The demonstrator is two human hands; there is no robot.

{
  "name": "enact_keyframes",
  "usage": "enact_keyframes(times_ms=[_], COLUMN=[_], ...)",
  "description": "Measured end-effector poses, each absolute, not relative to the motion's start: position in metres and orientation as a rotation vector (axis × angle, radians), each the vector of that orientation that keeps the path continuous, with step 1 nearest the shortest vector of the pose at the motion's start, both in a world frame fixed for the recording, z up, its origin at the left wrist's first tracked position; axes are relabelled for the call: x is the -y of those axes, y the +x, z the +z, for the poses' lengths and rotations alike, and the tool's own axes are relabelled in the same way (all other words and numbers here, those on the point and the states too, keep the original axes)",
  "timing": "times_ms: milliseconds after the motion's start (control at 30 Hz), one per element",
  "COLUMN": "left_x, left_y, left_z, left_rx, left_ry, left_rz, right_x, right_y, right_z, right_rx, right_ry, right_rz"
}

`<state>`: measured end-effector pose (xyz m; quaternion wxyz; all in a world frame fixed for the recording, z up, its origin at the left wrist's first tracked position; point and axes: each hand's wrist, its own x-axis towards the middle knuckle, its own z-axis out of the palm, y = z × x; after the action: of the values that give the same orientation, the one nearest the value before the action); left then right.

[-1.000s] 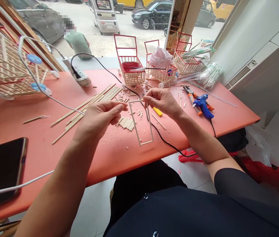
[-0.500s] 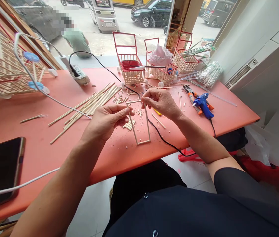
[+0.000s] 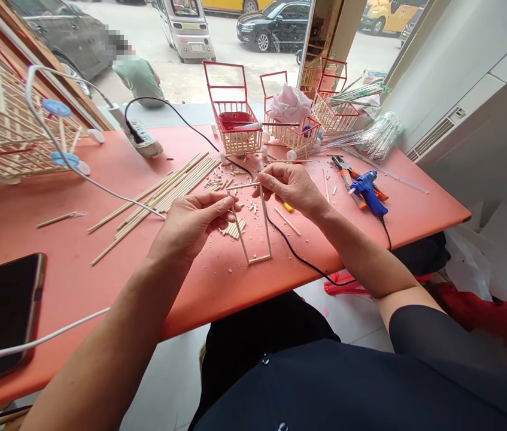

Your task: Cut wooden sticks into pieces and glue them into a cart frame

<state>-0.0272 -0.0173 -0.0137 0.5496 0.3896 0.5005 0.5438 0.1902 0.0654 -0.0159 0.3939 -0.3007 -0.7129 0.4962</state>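
A four-sided frame of thin wooden sticks (image 3: 266, 224) is between my hands, its narrow end towards me at or just above the table. My left hand (image 3: 194, 218) pinches its left stick near the far corner. At the far right corner, the fingers of my right hand (image 3: 287, 185) are closed on the frame. Short cut sticks (image 3: 235, 228) lie beside my left fingers, and small offcuts (image 3: 219, 184) are scattered beyond. Several long wooden sticks (image 3: 167, 194) lie left of the frame.
A blue glue gun (image 3: 370, 191) and orange-handled pliers (image 3: 347, 179) lie right. Small stick-built carts (image 3: 239, 140) stand at the back; a larger one (image 3: 15, 131) stands left. A black cable (image 3: 295, 252) crosses the pink table (image 3: 114, 287). A phone (image 3: 2, 311) lies front left.
The frame's far crossbar shows more clearly between my hands, and its far left corner sits slightly further left. Both hands keep their grip and have barely moved.
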Motion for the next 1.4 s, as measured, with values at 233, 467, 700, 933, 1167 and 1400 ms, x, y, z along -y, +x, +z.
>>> enact_keyframes(times_ms=[233,467,700,933,1167,1400], left_x=[0.0181,0.0188,0.0200,0.0202,0.0208,0.0203], left_y=[-0.0263,-0.0244,-0.0226,-0.0219,-0.0213,-0.0218], left_z=[-0.0127,-0.0133,-0.0116,-0.0128,-0.0138,-0.0140], left_rx=[-1.199,-1.192,-1.208,-1.207,-1.209,-1.204], left_ry=[0.929,0.937,0.926,0.926,0.936,0.931], left_rz=[1.289,1.313,1.316,1.323,1.332,1.336], right_x=[-0.0648,-0.0660,-0.0679,-0.0726,-0.0680,-0.0666], right_y=[0.1902,0.1887,0.1895,0.1919,0.1921,0.1914], right_z=[-0.0126,-0.0130,-0.0147,-0.0173,-0.0127,-0.0101], right_rx=[1.833,1.843,1.850,1.883,1.890,1.885], right_ry=[-0.768,-0.768,-0.733,-0.675,-0.711,-0.734], right_rz=[1.262,1.226,1.223,1.220,1.215,1.228])
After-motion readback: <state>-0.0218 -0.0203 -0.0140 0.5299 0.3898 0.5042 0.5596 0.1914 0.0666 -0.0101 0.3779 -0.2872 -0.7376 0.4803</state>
